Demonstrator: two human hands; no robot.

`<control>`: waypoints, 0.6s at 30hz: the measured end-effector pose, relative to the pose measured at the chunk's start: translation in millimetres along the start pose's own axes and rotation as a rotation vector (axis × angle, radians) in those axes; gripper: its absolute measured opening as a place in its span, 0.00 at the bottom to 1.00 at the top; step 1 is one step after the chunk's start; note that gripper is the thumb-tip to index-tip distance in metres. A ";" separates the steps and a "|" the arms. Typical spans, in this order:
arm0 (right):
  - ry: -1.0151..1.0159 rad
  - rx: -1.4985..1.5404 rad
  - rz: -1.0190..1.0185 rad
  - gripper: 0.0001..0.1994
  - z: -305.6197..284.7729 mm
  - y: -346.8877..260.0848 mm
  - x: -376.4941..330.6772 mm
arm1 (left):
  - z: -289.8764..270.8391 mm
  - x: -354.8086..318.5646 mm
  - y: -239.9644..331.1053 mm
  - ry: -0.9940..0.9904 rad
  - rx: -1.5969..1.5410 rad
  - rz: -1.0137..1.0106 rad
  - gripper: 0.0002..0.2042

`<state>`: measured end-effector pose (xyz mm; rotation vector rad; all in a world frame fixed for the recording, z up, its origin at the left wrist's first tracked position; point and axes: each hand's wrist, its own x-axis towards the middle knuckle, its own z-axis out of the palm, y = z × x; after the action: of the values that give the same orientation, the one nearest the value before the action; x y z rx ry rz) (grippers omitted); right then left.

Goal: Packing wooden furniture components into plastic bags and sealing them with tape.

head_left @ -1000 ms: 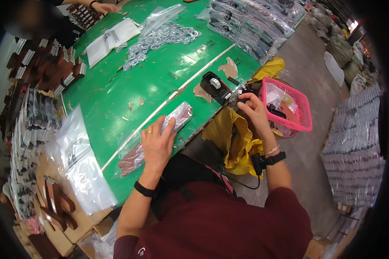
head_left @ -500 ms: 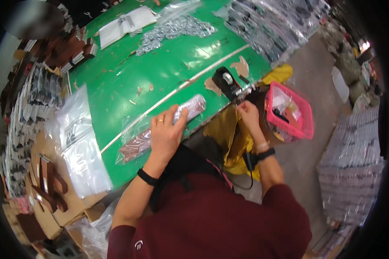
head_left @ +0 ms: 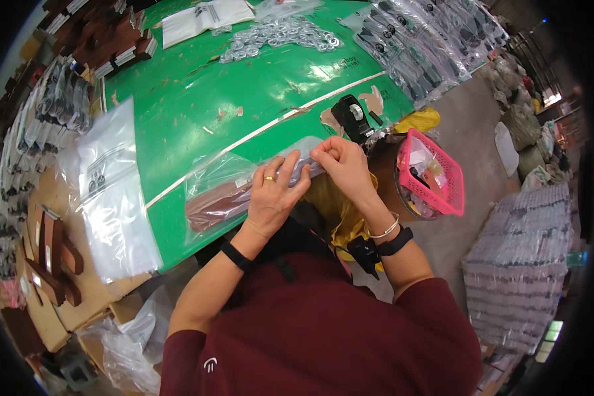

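Item in hand: clear plastic bag (head_left: 244,188) holding a flat brown piece (head_left: 214,203), lying along the near edge of the green table (head_left: 198,99).
Done so far: brown piece sits fully inside the bag; bag lies flat, its open end toward the person's right.
Left to do, by judgement: the right-hand end appears unsealed; no tape can be seen across it.
Left hand (head_left: 270,195): palm down, fingers spread, pressing the bag flat against the table; nothing gripped.
Right hand (head_left: 342,164): fingertips pinched together on the bag's right-hand end; whether they also hold a strip of tape cannot be told.
Nearby: black tape dispenser (head_left: 353,117) just beyond the right hand; pink basket (head_left: 435,173) beside the table; 1 stack of empty clear bags (head_left: 112,191) at the left.
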<state>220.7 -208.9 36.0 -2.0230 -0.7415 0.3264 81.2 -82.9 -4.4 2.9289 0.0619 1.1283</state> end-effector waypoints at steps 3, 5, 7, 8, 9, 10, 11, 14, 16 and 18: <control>0.032 0.049 0.010 0.11 3.0 1.3 -8.5 | 0.5 -4.6 2.0 0.011 -0.021 0.004 0.18; 0.045 0.262 0.097 0.11 2.9 -12.1 -16.4 | 1.1 -6.4 1.8 0.015 -0.034 0.000 0.17; 0.035 0.370 0.086 0.12 12.2 -23.5 -21.3 | 1.1 -7.8 2.7 0.017 -0.046 0.023 0.17; 0.024 0.485 0.073 0.12 15.9 -26.5 -23.5 | 1.7 -9.3 3.1 0.018 -0.050 0.018 0.17; 0.024 0.477 0.074 0.12 18.1 -21.7 -25.9 | 2.5 -10.0 3.4 0.024 -0.049 0.008 0.17; 0.069 0.271 0.065 0.12 20.7 -9.6 -26.1 | 4.0 -8.8 3.9 0.030 -0.044 -0.003 0.16; 0.113 0.064 0.056 0.12 21.3 -0.5 -25.5 | 5.2 -7.1 4.7 0.033 -0.045 -0.008 0.16; 0.097 0.140 0.120 0.12 21.3 5.7 -28.8 | 4.9 -10.4 6.2 0.034 -0.068 -0.011 0.16; 0.097 0.133 0.132 0.12 22.0 8.3 -27.6 | 6.2 -10.4 4.3 0.037 -0.047 -0.012 0.15; 0.097 0.127 0.144 0.12 22.5 7.8 -27.7 | 5.9 -9.8 4.6 0.039 -0.045 -0.009 0.15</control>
<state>190.7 -213.7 15.7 -1.9606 -0.5039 0.3468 78.0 -87.8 -15.3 2.8654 0.0491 1.1695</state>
